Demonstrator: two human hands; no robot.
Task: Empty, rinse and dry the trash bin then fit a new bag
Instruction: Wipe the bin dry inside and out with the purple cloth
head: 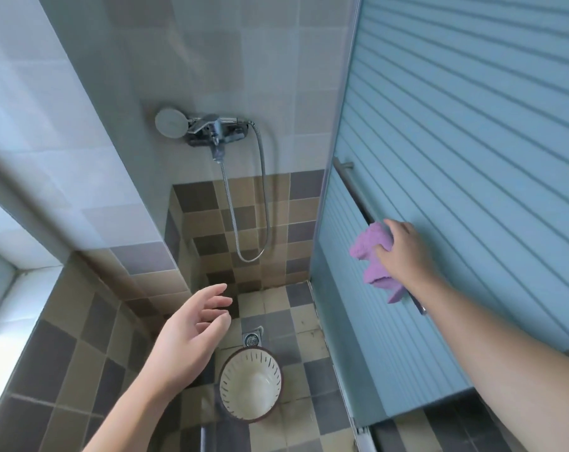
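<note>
A small cream trash bin (250, 383) with slotted walls and a dark rim stands upright and empty on the checkered shower floor, near the drain. My left hand (192, 334) hovers above and left of the bin, fingers spread and relaxed, holding nothing. My right hand (404, 249) grips a purple cloth (374, 265) that hangs on the metal rail (355, 187) of the blue sliding door.
A shower mixer with a round head (170, 123) and a looping metal hose (263, 197) is mounted on the far wall. The floor drain (252, 338) lies just behind the bin. The blue ribbed door (456, 141) fills the right side, its track at bottom right. A window edge shows at left.
</note>
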